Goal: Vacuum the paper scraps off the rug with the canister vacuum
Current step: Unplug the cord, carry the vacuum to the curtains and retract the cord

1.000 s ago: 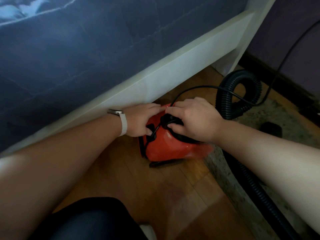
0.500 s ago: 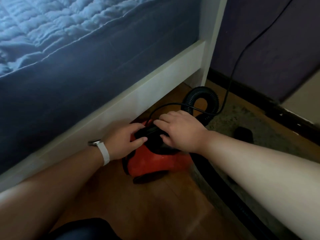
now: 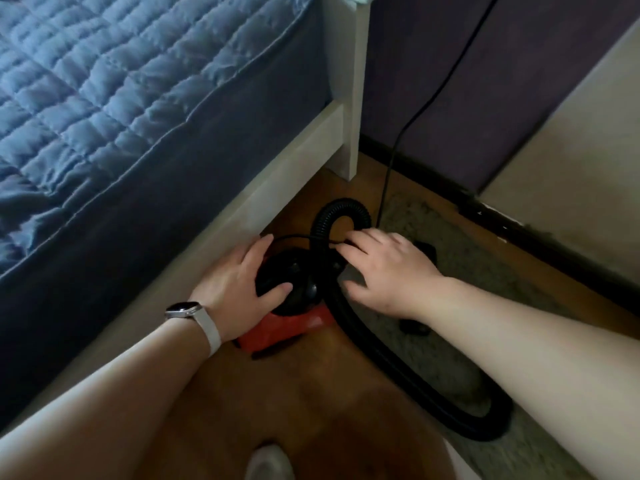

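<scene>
The red, black-topped canister vacuum (image 3: 277, 336), its inside hidden, sits on the wood floor (image 3: 311, 393) between the white bed frame (image 3: 277, 174) and the rug (image 3: 467, 358). Half a second ago both hands crowded its top; now the left hand (image 3: 239, 285) lies flat there, fingers spread and gripping nothing, while the right hand (image 3: 388, 271) reaches the ribbed black hose (image 3: 381, 358), fingers loosely straight, touching it.
</scene>
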A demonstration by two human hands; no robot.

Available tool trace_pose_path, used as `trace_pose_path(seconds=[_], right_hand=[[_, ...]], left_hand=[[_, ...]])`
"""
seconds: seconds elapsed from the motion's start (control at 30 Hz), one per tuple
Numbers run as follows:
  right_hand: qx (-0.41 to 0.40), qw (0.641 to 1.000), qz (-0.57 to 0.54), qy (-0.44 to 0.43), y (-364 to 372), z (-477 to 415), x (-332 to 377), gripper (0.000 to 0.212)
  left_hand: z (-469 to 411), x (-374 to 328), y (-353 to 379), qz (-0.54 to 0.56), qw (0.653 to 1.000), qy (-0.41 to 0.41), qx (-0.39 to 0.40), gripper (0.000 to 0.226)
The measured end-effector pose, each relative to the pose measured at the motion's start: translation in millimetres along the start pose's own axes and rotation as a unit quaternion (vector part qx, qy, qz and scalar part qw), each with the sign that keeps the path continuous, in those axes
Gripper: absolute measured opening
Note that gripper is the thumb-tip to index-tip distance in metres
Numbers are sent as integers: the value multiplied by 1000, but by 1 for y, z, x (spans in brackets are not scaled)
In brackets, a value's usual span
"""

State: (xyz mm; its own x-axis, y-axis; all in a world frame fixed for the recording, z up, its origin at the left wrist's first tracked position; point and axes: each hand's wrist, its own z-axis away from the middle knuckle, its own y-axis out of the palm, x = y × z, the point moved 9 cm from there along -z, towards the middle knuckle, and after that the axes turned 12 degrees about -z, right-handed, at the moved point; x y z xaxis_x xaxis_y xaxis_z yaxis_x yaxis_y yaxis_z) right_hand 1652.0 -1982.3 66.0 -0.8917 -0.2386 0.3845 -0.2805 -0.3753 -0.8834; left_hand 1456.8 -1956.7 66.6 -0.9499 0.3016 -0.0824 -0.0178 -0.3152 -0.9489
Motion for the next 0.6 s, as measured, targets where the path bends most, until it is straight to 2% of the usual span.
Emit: trace_pose_path(seconds=[0.17, 0.43, 0.6], right_hand=[[29, 996, -17, 86, -82, 32, 1, 67], [-13, 981, -38, 189, -214, 57, 22, 67], [-55, 970, -62, 229, -273, 65, 23, 67]], left_hand=[[14, -22, -83, -64, 998, 27, 7, 80], [-5, -48, -225, -49, 993, 105, -22, 75], [-33, -71, -281, -60, 987, 147, -37, 74]])
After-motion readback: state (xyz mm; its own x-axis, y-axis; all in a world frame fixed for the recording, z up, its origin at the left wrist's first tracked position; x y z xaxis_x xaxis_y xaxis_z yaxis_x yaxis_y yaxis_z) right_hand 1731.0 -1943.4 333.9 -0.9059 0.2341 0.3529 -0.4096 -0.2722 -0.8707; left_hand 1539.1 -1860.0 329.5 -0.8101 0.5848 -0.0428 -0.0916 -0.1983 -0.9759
